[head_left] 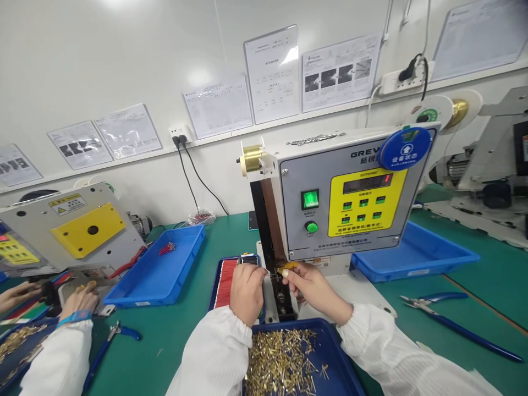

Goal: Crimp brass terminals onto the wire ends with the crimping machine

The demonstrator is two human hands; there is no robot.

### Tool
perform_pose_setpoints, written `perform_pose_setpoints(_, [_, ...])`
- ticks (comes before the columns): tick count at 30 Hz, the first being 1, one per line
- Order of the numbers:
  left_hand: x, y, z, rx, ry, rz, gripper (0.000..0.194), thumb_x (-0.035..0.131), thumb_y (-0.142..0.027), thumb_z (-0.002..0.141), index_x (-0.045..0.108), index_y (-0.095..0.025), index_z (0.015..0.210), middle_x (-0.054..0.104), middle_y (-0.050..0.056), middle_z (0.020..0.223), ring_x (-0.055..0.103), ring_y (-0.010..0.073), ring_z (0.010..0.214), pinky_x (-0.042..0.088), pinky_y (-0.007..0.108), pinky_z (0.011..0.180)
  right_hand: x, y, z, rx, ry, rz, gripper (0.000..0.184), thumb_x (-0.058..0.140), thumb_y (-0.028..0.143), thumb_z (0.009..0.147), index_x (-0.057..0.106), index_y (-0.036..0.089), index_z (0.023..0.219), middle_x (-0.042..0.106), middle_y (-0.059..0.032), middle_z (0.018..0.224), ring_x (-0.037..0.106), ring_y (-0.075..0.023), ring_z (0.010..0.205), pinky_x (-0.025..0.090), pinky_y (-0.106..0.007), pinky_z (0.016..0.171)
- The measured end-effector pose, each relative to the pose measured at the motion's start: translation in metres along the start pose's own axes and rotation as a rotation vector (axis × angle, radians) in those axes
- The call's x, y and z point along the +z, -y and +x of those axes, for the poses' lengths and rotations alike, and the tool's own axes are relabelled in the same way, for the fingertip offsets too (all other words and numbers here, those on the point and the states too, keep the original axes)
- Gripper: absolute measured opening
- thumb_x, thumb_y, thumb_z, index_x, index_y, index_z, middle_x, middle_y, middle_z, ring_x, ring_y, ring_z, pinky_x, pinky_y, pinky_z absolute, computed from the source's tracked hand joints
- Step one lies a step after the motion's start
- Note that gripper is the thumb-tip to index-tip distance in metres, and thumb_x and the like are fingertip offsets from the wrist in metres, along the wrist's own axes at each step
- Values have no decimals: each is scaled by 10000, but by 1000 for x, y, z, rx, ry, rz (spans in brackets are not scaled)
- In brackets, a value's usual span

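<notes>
My left hand (248,291) and my right hand (319,289) meet at the working head (281,283) of a grey and white benchtop machine (309,225). Thumb and fingers of the left hand are pinched at a thin, pale piece too small to name. On the other side, the right hand also pinches close to the head; something yellow shows at its fingertips, and what it grips cannot be made out. Below the hands, a dark blue tray (344,366) holds many small brass-coloured pins (280,363). Red wires (225,283) lie in another tray behind my left hand.
Pliers with blue handles (462,324) lie on the right, and cutters (108,346) on the left. Blue trays stand at left (157,275) and right (416,258). A co-worker's hands (78,302) are at a similar machine (78,225) on the far left.
</notes>
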State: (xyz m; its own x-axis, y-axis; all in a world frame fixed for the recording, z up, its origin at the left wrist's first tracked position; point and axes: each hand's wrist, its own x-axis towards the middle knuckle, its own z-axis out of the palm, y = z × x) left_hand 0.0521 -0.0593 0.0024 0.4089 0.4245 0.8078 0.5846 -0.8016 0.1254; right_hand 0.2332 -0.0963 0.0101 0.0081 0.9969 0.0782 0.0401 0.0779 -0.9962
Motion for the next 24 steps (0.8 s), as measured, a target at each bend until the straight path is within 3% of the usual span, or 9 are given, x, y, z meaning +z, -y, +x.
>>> perform_pose_setpoints(9, [-5, -6, 3, -12, -37, 23, 193, 500, -85, 874, 625, -197, 970, 604, 52, 874, 510, 185, 839, 430, 322, 755, 3, 2, -2, 19, -28, 70, 296, 605, 485, 737, 518, 204, 699, 472, 55, 507, 412, -95, 411, 294, -202, 348])
perform_pose_setpoints(15, [-4, -5, 3, -25, -11, 36, 141, 505, -111, 882, 619, -193, 902, 613, 49, 866, 519, 185, 830, 430, 326, 745, 10, -1, -3, 0, -128, -9, 278, 564, 472, 750, 508, 208, 686, 463, 57, 495, 410, -93, 382, 320, -212, 344])
perform_pose_setpoints(24, [-2, -4, 1, -27, -20, 24, 123, 498, -108, 886, 600, -176, 900, 601, 54, 881, 504, 184, 853, 433, 321, 757, 9, -5, -2, -41, -135, -71, 256, 532, 445, 770, 501, 204, 686, 484, 50, 506, 439, -99, 388, 333, -213, 348])
